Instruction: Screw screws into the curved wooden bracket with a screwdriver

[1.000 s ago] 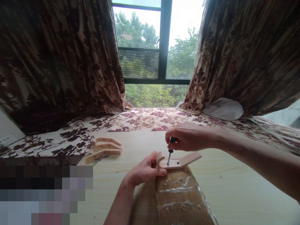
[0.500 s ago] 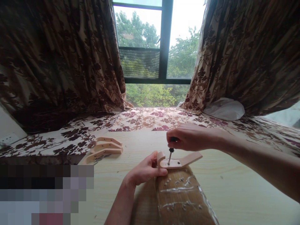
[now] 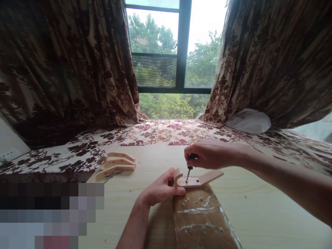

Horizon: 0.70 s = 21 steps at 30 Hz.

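Note:
A pale wooden hook (image 3: 192, 181) lies across the far end of a brown board wrapped in clear plastic (image 3: 197, 221). My left hand (image 3: 164, 185) is closed on the hook's curved end, its thumb pressed along the near side. In my right hand (image 3: 207, 154) is a screwdriver (image 3: 188, 173) with a dark handle, held almost upright. Its tip meets a screw in the hook's left hole; a second dark hole shows to the right of it. Holes and torn spots mark the plastic nearer to me.
Several similar wooden hooks (image 3: 118, 162) lie at the left of the pale wooden table (image 3: 259, 207), with small dark screws (image 3: 111, 174) beside them. Behind are a floral cloth (image 3: 160, 133), patterned curtains, a window and a white plastic bag (image 3: 249, 121).
Almost nothing differs. Both hands, the screwdriver and the hook keep their places, and the view has shifted very slightly.

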Motion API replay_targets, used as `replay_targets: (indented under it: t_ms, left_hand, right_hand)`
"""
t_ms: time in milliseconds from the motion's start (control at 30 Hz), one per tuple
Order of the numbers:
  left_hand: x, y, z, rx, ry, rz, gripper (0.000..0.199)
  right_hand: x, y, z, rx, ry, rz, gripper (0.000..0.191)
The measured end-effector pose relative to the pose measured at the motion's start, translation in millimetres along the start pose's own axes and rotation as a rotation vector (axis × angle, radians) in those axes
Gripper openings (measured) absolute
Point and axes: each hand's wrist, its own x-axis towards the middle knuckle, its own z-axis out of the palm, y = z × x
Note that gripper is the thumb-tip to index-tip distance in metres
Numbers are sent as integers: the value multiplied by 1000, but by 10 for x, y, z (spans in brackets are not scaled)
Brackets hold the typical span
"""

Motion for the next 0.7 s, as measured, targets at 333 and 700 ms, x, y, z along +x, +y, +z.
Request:
replay_targets:
  t_ms: [333, 700]
  left_hand:
    - [6, -32, -32, 5, -19, 6, 47]
    - [6, -40, -36, 11, -19, 15, 47]
  right_hand:
    - [-19, -41, -75, 47, -19, -59, 14]
    - [-20, -49, -71, 23, 2, -10, 16]
